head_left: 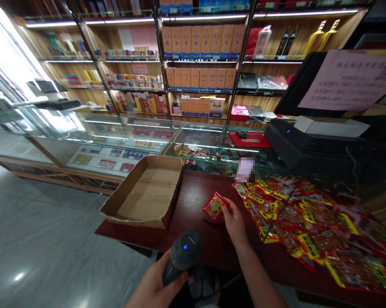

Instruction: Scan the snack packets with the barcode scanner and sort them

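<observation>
My left hand (159, 278) is wrapped round the handle of a dark grey barcode scanner (187, 248), which has a small blue light on top. Over the dark red counter (195, 188), my right hand (234, 220) pinches a small red snack packet (214, 206) by its right edge. Just to the right of that hand lies a wide pile of red and yellow snack packets (321, 222), with reddish-brown food showing through several of them. To the left of the held packet sits a shallow cardboard box (172, 201) with nothing in it.
Glass display cases (128, 128) run behind the counter and off to the left. A black monitor (303, 81) with a paper taped on stands at right, above a black machine (289, 137). A mouse (242, 134) rests on a red mat (257, 139). Stocked shelves (199, 62) line the back wall.
</observation>
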Tool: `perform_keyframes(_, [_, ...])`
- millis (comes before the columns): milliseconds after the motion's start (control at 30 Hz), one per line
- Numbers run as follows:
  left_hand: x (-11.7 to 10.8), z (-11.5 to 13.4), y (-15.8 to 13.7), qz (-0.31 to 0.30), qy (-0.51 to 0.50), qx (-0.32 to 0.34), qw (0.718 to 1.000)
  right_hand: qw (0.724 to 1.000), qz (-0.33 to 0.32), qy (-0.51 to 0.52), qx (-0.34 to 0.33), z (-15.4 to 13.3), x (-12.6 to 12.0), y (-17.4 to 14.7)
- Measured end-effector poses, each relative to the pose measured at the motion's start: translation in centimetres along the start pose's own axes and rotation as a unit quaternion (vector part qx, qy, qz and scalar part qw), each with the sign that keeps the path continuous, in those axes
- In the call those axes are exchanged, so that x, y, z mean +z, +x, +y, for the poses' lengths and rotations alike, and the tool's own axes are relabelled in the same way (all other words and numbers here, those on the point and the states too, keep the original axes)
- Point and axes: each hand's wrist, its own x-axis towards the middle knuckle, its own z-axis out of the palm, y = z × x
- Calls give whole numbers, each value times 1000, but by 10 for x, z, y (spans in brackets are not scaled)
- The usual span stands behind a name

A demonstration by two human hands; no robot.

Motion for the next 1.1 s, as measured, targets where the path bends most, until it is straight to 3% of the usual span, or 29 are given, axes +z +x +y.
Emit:
perform_keyframes(333, [0,-5,6,0,28,1,1000,999,-36,9,34,-7,8,2])
perform_keyframes(667, [3,-1,5,36,-8,-3,999,995,-70,15,62,-9,20,-2])
perform_keyframes(1100, [12,-2,10,30,-40,-15,999,996,-76,14,38,-16,16,-16])
